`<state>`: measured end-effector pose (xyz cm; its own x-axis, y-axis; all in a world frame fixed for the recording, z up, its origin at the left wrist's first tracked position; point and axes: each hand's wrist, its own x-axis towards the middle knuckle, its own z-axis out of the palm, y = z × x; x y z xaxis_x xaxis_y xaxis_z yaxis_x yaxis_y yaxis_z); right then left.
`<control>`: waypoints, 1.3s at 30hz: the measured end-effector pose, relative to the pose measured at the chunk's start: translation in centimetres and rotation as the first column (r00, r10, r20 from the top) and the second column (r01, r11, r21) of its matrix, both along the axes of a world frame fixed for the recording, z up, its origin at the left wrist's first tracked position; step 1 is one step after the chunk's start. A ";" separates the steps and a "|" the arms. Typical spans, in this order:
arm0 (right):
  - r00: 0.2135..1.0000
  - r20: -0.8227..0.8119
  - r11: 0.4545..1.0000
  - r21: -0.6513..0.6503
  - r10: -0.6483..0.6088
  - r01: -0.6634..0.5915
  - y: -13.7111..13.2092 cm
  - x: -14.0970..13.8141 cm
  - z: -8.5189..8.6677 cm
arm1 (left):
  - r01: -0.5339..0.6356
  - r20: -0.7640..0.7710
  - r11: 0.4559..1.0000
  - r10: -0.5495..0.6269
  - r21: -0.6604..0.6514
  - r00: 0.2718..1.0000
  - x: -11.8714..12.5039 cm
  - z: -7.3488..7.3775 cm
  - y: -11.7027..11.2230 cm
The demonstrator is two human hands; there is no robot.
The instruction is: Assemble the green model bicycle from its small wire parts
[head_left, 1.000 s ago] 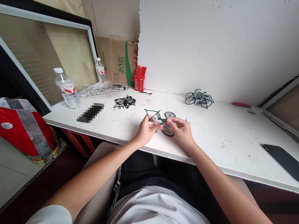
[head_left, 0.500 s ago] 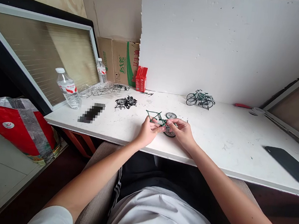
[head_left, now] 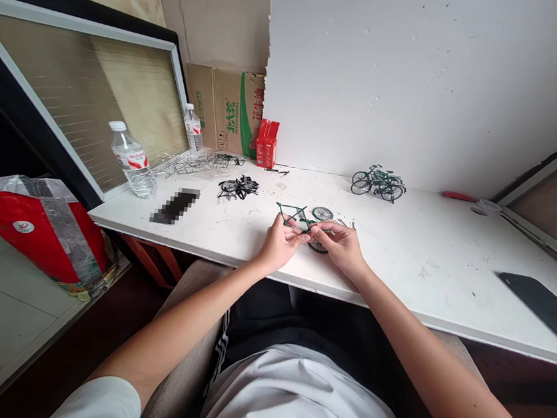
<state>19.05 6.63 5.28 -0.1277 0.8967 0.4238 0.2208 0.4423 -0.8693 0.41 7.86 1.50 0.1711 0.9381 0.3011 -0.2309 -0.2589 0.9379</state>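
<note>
While left hand [head_left: 278, 244] and right hand [head_left: 344, 247] pinch it, green bicycle frame [head_left: 291, 206], long axis left-to-right

Red carton [head_left: 266, 144] beside cardboard box [head_left: 226, 112] — capped bottle [head_left: 136, 160] farther left.

Through the head view I have both arms reaching forward and converging near the centre. My left forearm [head_left: 199, 311] slants up and to the right, bare, with the left wrist [head_left: 258, 267] nearly in line with it. My left hand [head_left: 278, 248] faces palm inward, its thumb stretched toward the other hand and its fingers curled. My right forearm [head_left: 415, 335] slants up and to the left, also bare. My right hand [head_left: 344, 249] pinches, thumb and index finger drawn together. The two thumb tips sit close; whether they touch, I can't tell.
</note>
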 end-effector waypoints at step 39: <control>0.995 0.077 0.995 0.070 -0.070 0.064 0.8 1.0 -1.8 | -0.302 -0.215 0.889 0.388 0.343 0.896 -0.6 0.9 -0.9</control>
<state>20.06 7.46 3.50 -0.1041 0.8740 0.4746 0.3189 0.4813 -0.8165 -0.20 6.95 2.42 -0.0327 0.8278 0.5600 0.1752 -0.5469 0.8186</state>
